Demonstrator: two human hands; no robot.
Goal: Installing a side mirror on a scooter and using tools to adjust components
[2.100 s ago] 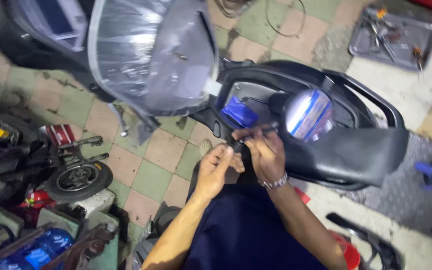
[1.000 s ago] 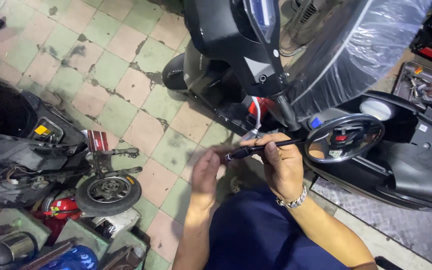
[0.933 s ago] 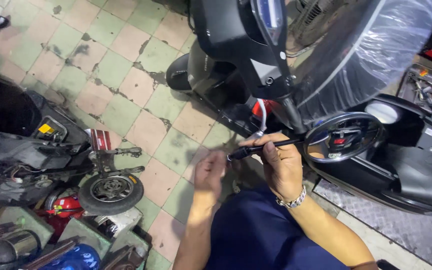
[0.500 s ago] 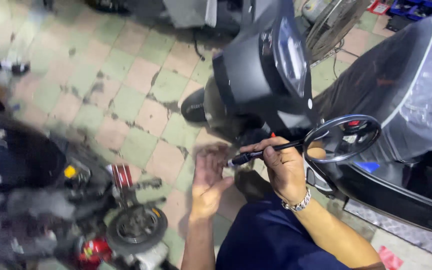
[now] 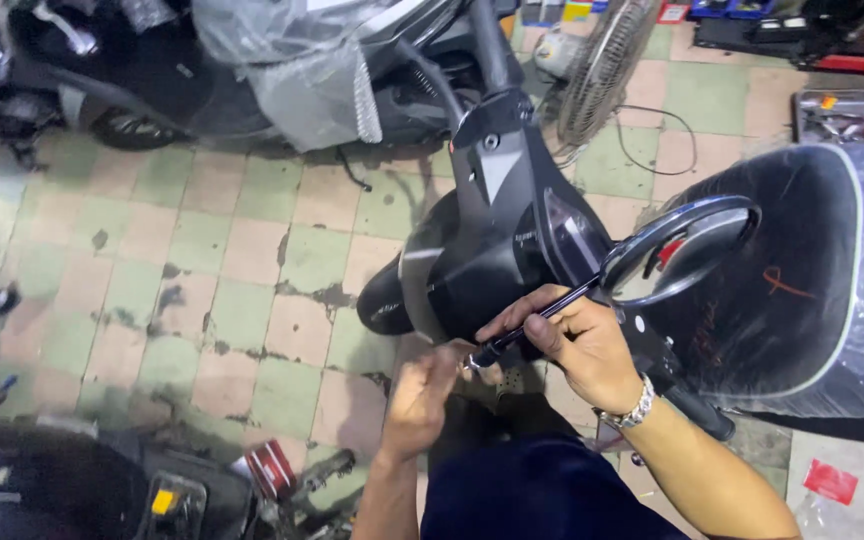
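Observation:
A round rear-view mirror (image 5: 680, 250) on a thin black stem (image 5: 537, 322) is gripped in my right hand (image 5: 582, 345), which wears a metal wristband. The stem's lower end sits by my left hand (image 5: 422, 400), whose fingers curl close to that end; whether they touch it is unclear. Both hands hover over the black scooter's front panel and handlebar (image 5: 502, 240). The scooter's seat (image 5: 802, 290) is wrapped in clear plastic at the right.
A second scooter under plastic sheeting (image 5: 292, 60) stands at the back. A floor fan (image 5: 602, 60) and a metal tool tray (image 5: 852, 115) are behind. Another motorcycle (image 5: 102, 490) lies at lower left. The floor has green and tan tiles (image 5: 212, 270).
The view has swung upward and left, showing the scooter's front and more floor. My right hand keeps hold of the mirror stem; my left hand stays by its lower end.

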